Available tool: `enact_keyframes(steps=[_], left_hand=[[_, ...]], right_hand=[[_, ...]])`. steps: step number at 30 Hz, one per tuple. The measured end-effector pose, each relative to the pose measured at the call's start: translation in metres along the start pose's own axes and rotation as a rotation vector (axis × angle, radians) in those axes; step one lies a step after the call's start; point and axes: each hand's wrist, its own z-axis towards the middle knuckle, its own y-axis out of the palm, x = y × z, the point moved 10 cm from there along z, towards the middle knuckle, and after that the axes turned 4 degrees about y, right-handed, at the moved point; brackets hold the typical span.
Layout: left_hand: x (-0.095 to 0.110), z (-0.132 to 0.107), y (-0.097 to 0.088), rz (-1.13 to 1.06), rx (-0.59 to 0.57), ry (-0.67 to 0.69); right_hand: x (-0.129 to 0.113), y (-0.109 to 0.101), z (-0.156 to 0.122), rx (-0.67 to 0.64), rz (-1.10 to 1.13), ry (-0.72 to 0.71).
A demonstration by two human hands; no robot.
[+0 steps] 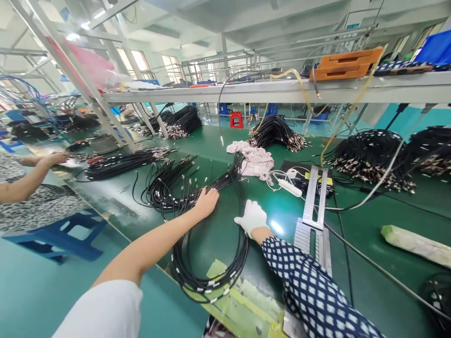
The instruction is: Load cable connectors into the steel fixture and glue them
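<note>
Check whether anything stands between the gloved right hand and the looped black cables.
Nothing visible does. The gloved right hand is at the right side of the looped black cables, with no object showing between them. The pale cloth lies beyond the hand, the slotted metal plate to its right.

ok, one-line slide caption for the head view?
Bare left hand and white-gloved right hand at a looped bundle of black cables on a green workbench.

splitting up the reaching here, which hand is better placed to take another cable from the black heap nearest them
Probably the left: the bare left hand is right beside the black heap. The gloved right hand is farther off, at the right side of the looped cables.
</note>
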Motion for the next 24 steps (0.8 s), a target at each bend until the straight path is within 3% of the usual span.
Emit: enact_keyframes(steps=[4,8,12,14,16,20,22,24], left_hand=[[0.000,0.023,-0.007,0.021,-0.012,-0.078],[0.035,0.025,-0.029,-0.023,-0.010,-0.029],[0.086,-0.017,-0.047,-0.172,-0.016,0.116],[0.088,-0.050,-0.050,-0.245,-0.028,0.104],[0.062,-0.085,-0.051,-0.277,-0.022,-0.026],[-0.036,-0.159,-0.047,-0.235,0.000,-0.507],[-0.073,-0.190,-0.036,-0.258,-0.043,-0.746],[-0.084,-0.200,-0.019,-0.339,-0.099,-0.881]], right_hand=[[-0.017,-0.007,0.019,0.028,-0.052,0.016],[-0.005,-0.022,0.016,-0.035,0.068,0.032],[0.018,-0.032,-0.015,-0.138,0.353,-0.002],[0.024,-0.038,-0.043,-0.191,0.524,-0.072],[0.028,-0.049,-0.075,-0.235,0.673,-0.149],[0.043,-0.077,-0.122,-0.317,1.004,-0.233],[0.050,-0.081,-0.127,-0.346,1.142,-0.214],[0.048,-0.079,-0.117,-0.310,1.100,-0.206]])
